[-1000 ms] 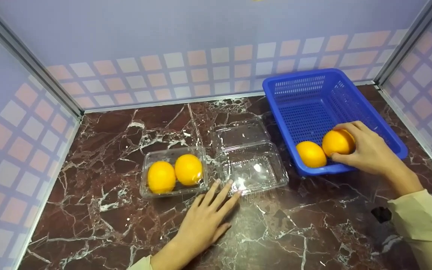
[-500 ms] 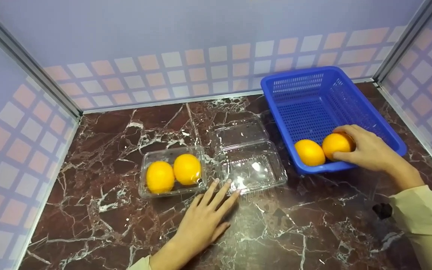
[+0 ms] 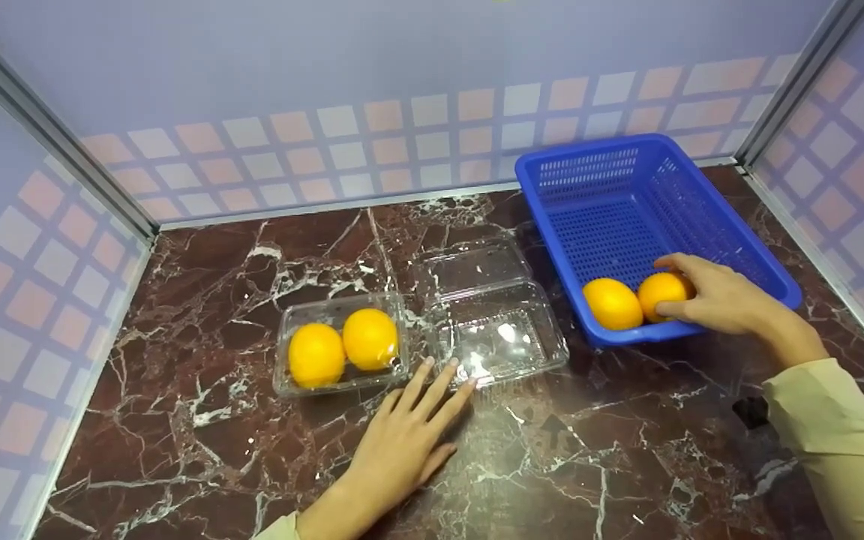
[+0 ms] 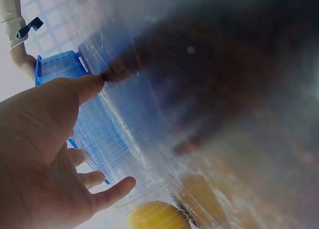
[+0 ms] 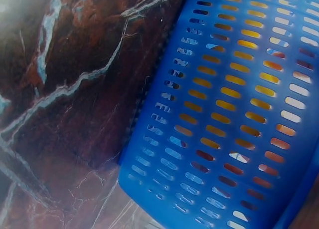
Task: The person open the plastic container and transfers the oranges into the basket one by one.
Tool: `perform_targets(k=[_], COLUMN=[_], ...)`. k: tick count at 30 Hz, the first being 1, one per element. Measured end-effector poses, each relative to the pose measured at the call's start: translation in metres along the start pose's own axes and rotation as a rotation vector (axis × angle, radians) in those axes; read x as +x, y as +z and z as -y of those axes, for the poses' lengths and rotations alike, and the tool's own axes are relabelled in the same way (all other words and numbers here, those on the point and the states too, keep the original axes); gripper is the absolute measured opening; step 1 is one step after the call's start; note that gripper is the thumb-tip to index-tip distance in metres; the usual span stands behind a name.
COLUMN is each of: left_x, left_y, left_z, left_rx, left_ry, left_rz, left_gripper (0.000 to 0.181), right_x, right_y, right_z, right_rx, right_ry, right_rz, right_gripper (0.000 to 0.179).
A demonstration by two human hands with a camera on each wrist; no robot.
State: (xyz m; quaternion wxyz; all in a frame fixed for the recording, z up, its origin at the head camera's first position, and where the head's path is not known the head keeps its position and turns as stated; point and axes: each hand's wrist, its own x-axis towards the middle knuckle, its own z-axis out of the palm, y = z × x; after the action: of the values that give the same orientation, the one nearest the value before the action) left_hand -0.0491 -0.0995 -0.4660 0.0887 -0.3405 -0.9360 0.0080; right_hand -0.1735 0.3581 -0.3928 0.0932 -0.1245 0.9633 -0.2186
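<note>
One smooth, round, orange-yellow fruit point(image 3: 658, 292) is gripped by the right hand point(image 3: 728, 298) inside a blue, rectangular, perforated plastic basket point(image 3: 598, 232); left hand point(image 3: 398, 442) lies with fingers apart.

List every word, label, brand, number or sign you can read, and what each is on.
No words, labels, brands or numbers readable on the blue plastic basket, clear plastic containers or oranges.
Sign: a dark arrow on the marble-patterned tabletop, pointing up in the head view; faint marks beside it are too blurred to read.
</note>
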Motion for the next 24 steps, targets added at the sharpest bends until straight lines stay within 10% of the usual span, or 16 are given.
perform_targets(k=[24], left_x=[-0.0017], left_y=[0.0001], left_z=[-0.0019], left_rx=[-0.021], left_ry=[-0.022], left_rz=[0.016], left_gripper=[0.09], right_x=[0.0032], right_y=[0.0041], right_z=[0.0028], right_rx=[-0.081], right_ry=[0.009], right_rz=[-0.004], right_gripper=[0.061])
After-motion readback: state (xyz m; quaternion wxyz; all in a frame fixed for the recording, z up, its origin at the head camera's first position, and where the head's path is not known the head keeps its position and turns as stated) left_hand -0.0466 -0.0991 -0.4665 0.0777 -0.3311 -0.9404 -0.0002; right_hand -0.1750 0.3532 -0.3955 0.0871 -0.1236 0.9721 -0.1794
